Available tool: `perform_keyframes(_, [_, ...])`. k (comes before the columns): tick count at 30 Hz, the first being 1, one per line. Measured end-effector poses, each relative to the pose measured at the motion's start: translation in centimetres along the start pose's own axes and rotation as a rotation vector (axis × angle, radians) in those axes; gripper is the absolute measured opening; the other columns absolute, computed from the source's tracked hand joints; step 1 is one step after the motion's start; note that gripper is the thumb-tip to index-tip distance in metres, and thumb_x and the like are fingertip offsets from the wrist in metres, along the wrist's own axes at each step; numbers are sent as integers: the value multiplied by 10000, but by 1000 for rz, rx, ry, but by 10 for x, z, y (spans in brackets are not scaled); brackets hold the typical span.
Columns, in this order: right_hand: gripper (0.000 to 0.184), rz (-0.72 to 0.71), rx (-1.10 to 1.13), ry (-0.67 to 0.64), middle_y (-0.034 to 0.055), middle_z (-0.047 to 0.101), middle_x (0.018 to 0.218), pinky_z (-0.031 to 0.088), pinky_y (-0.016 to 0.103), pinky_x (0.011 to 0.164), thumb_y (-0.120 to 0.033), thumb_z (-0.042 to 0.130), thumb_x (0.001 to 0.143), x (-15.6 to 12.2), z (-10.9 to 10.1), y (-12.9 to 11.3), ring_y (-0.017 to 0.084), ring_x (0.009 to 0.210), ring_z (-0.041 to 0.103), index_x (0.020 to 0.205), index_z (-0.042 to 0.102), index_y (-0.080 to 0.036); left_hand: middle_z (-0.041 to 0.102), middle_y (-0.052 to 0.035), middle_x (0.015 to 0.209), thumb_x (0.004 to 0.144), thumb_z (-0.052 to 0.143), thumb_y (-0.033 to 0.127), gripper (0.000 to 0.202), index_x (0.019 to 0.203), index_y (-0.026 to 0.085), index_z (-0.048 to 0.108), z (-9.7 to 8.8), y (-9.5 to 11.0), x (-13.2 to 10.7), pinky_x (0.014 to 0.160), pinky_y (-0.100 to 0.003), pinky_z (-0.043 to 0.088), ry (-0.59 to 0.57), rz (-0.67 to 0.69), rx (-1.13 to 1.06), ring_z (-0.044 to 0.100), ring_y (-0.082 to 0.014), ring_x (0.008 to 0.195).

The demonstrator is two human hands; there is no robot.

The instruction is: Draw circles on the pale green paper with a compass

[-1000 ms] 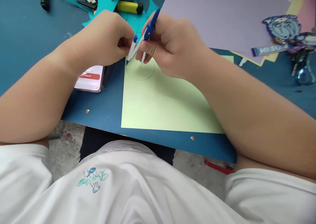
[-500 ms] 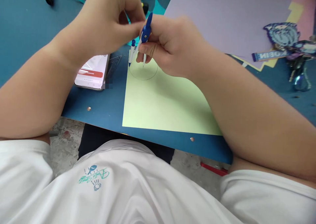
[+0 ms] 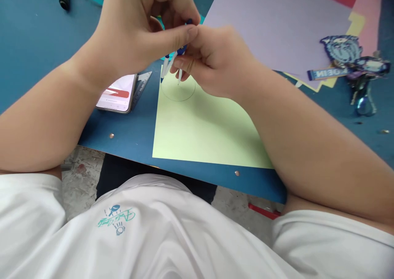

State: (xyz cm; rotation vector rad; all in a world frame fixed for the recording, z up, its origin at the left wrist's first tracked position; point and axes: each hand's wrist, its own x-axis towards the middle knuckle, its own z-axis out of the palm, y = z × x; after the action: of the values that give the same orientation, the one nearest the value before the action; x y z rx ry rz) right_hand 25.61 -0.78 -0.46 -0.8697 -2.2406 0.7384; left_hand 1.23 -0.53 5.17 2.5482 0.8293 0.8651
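Our left hand (image 3: 140, 33) pinched the compass (image 3: 181, 50) high, our right hand (image 3: 214, 61) curled around it lower, at the far left of the green paper (image 3: 203, 131), where a steady needle (image 3: 178, 84) likely mattered.

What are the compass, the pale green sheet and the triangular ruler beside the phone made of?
Compass: probably plastic, judging by its smooth, solid blue and white parts.
Pale green sheet: paper or thin card, matt, with a fine drawn curve.
Triangular ruler: perhaps clear plastic or metal; its smooth greyish look leaves that open.
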Motion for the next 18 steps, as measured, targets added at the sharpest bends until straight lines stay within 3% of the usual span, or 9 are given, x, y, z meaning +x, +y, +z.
perform_keyframes(3, [185, -50, 5, 56, -2, 771, 944, 555, 391, 735, -308, 808, 1061, 1, -11, -3, 199, 805, 726, 1065, 625, -284, 846, -71, 1224, 1154, 485, 400, 596, 1328, -46, 840, 0, 1, -1, 989, -367, 617, 6, -6, -2, 833, -176, 1179])
perform_keyframes(5, [319, -92, 54, 143, 11, 790, 1013, 586, 389, 753, -383, 929, 981, 0, -22, -14, 213, 908, 782, 1037, 632, -279, 848, -76, 1225, 1190, 447, 476, 668, 1323, -53, 832, -1, 1, 0, 1008, -381, 614, -1, -2, -21, 844, -188, 1209])
perform_keyframes(6, [351, -71, 55, 181, 23, 806, 1076, 647, 396, 838, -434, 969, 976, -2, -27, -22, 241, 1033, 831, 1049, 662, -278, 846, -79, 1216, 1200, 431, 538, 722, 1311, -56, 827, -1, 2, 0, 1021, -388, 612, -1, -5, -37, 850, -198, 1223])
perform_keyframes(8, [294, -10, -31, 245, 23, 787, 1115, 732, 378, 949, -531, 914, 1068, -4, -37, -41, 238, 1101, 841, 1108, 735, -302, 837, -72, 1183, 1193, 414, 670, 817, 1248, -34, 826, -1, 3, 1, 1041, -400, 609, -9, -13, -75, 861, -222, 1244])
perform_keyframes(10, [144, 30, -202, 216, -1, 823, 1190, 773, 375, 1053, -498, 787, 1142, -5, -43, -59, 255, 1189, 841, 1128, 796, -355, 819, -54, 1147, 1172, 401, 765, 874, 1194, 2, 826, 0, 3, 2, 1038, -408, 613, -5, -24, -107, 868, -243, 1239])
perform_keyframes(14, [125, 139, -477, 152, -35, 860, 1138, 818, 367, 1084, -407, 738, 1080, -3, -43, -80, 330, 1334, 831, 996, 821, -447, 774, -66, 1037, 1178, 436, 780, 900, 1156, -10, 866, 4, -1, 4, 907, -382, 568, 16, -7, -82, 852, -252, 1129])
perform_keyframes(18, [136, 166, -491, 161, -36, 871, 1091, 818, 373, 1107, -403, 785, 1043, 0, -40, -87, 345, 1288, 861, 909, 801, -422, 769, -87, 969, 1181, 388, 830, 982, 1082, -9, 888, 6, -5, 4, 866, -390, 523, 20, 10, -3, 844, -267, 1074])
